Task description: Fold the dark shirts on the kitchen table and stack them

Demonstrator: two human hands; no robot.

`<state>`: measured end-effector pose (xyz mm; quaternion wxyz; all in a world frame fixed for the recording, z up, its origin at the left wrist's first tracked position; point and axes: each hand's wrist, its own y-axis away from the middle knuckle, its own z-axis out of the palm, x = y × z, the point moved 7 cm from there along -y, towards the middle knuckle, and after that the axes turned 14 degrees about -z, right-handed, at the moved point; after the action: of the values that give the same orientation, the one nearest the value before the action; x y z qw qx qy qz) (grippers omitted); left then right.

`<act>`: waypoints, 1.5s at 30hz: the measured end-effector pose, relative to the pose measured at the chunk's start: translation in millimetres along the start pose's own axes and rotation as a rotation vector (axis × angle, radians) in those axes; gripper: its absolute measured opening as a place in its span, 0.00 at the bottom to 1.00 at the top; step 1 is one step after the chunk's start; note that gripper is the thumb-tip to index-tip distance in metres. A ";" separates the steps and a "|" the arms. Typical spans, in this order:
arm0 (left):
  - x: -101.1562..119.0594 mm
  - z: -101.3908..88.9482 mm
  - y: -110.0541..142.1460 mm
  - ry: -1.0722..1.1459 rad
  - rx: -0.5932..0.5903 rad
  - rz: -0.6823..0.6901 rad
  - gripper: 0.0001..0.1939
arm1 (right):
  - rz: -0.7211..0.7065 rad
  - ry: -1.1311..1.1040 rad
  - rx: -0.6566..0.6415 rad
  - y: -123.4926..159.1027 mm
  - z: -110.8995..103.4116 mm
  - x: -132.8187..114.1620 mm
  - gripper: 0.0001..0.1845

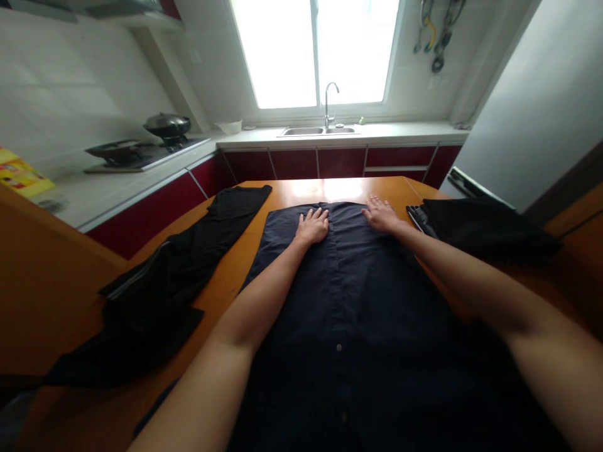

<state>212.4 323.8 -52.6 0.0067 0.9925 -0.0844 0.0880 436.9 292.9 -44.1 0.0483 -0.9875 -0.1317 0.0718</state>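
Note:
A dark navy button-up shirt (336, 301) lies spread on the wooden table, its button strip running down the middle. My left hand (313, 227) rests flat on the cloth just left of that strip, near the far edge. At the far right corner of the shirt, my right hand (379, 215) lies with its fingers stretched out, palm down. Neither hand grips anything. The near end of the shirt fades into shadow at the bottom of the view.
On the table (301, 188), a black garment (174, 270) with a light stripe lies at left, and folded black clothes (485, 226) lie at right. Beyond stand a counter with a sink (304, 131) and faucet (326, 107), a stove (141, 157) and a lidded wok (167, 125).

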 end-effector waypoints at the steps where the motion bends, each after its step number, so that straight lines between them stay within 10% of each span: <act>1: -0.1 0.2 0.0 -0.002 0.004 0.002 0.31 | -0.046 -0.008 0.000 7.9 5.2 -20.4 0.35; 5: -0.3 0.5 -0.6 -0.010 0.017 0.006 0.31 | -0.293 -0.071 -0.024 38.3 26.1 -82.7 0.38; 15: 3.0 -5.8 4.4 0.035 0.054 0.000 0.31 | 0.217 -0.034 0.015 -1.3 5.1 31.2 0.38; 20: 0.0 -18.0 10.3 0.068 0.217 -0.082 0.28 | 0.001 -0.013 0.089 -21.3 0.0 -27.6 0.34; 25: 0.3 -9.9 7.8 0.028 0.103 -0.035 0.26 | -0.357 -0.102 0.001 -33.0 21.4 -106.9 0.33; 34: -1.5 -9.1 5.3 0.045 0.119 -0.026 0.26 | -0.139 -0.098 -0.031 -69.9 30.7 -72.6 0.35; 39: 2.1 -11.5 8.0 0.057 0.132 0.009 0.25 | 0.144 -0.085 0.169 -67.9 19.1 -49.5 0.35; 45: 8.6 -9.8 6.0 0.071 0.136 0.069 0.25 | -0.099 -0.057 0.379 -42.3 -2.9 -95.0 0.30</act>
<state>218.0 316.8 -41.4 -0.0609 0.9834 -0.1118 0.1289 335.9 307.9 -24.2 0.2328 -0.9506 -0.1657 0.1208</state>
